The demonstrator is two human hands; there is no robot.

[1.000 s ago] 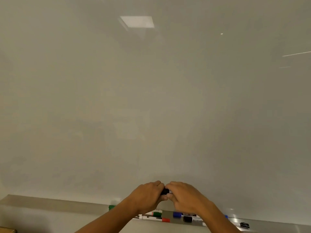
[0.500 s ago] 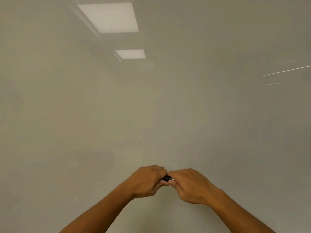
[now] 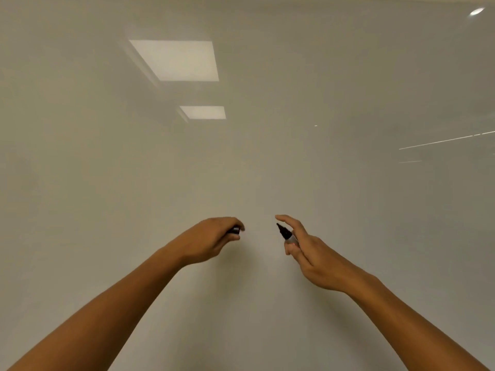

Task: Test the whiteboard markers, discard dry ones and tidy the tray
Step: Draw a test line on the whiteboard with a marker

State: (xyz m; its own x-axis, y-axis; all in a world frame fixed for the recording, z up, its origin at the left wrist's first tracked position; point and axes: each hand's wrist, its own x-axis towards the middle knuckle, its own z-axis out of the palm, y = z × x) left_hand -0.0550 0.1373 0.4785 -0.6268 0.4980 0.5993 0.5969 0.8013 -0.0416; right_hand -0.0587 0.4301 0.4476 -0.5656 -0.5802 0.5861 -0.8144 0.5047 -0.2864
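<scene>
Two hands hover apart before a blank whiteboard [image 3: 267, 170]: the left hand [image 3: 211, 241] curls around a black cap [image 3: 235, 230], while the right hand [image 3: 308, 250] pinches an uncapped black marker [image 3: 286, 233], tip angled up toward the board, forefinger extended above it. No test stroke marks the surface yet, so the testing looks barely begun; the tray and other markers lie out of view, with sorting, discarding and tidying apparently all ahead.

The whole view is filled by a big pale shiny wall [image 3: 348, 236]. Two bright square ceiling lights [image 3: 176, 60] are mirrored in it, up on the left. Thin white lines [image 3: 442, 140] are seen on the right side.
</scene>
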